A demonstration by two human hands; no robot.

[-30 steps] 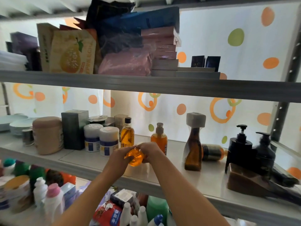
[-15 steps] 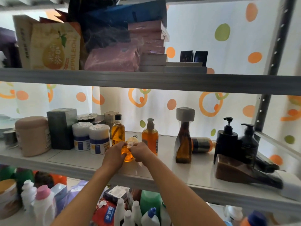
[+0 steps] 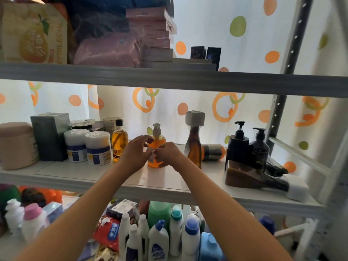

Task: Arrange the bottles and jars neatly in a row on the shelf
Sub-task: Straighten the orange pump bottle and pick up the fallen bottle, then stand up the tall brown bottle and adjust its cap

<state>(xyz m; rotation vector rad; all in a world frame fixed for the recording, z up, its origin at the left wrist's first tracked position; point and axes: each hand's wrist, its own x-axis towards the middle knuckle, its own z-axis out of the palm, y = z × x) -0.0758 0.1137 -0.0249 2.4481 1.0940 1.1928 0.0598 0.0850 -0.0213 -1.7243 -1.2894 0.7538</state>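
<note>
Your left hand and right hand sit in front of the orange pump bottle, fingers curled loosely around it; can't tell if either grip is actually clamped on it. Bottle stands upright on the middle shelf, between the amber oil bottle and tall brown bottle.

The pump bottle holds orange liquid under a pale pump. The curtain is white with orange and green dots and rings. Two pump dispensers are black; two jars are white with blue bands. The shelf is white.
</note>
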